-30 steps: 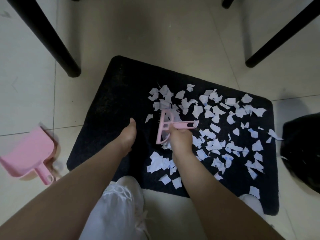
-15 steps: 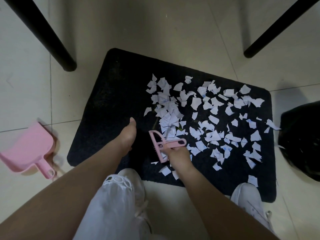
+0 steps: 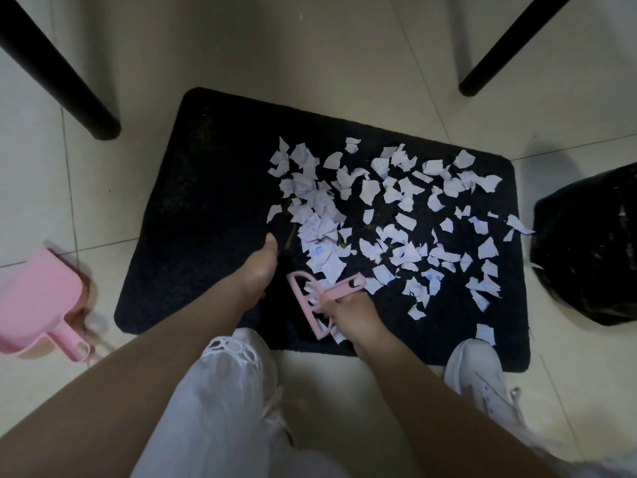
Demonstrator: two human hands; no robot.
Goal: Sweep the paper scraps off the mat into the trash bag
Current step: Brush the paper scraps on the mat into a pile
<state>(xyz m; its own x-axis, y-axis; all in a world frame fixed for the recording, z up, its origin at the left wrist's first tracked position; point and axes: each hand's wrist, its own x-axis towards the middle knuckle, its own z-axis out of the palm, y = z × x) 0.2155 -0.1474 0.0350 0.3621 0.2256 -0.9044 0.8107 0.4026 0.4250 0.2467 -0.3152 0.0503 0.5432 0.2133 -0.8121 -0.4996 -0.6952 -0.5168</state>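
Black mat (image 3: 206, 201) on pale tiled floor (image 3: 310, 56), centre of frame. White paper scraps (image 3: 386, 215) cover its right half; left half bare. Scraps thickest in a ridge running from upper centre down toward the brush, thinner and scattered to the right. One scrap lies at the mat's right edge, near the bag; another sits at the lower right corner beside a shoe.

Right hand (image 3: 348, 313), lower centre: fingers curled round the handle of a pink brush (image 3: 310, 301). Brush head lies low on the mat near its front edge, with a few scraps against it. Bristles not clearly visible.

Left hand (image 3: 256, 270), just left of the brush, rests on the mat. Thumb points up the frame; fingers tucked under and hidden, so cannot tell how far they are curled. It holds nothing visible.

Black trash bag (image 3: 586, 250), right edge of frame, on the floor just beside the mat. Its contents not visible; opening cannot be made out.

Pink dustpan (image 3: 38, 301), left edge, on the floor apart from the mat, handle toward lower right. Inside looks bare, though blurred.

Two dark chair legs (image 3: 62, 74), upper corners. White shoes (image 3: 479, 374) at the mat's front edge.
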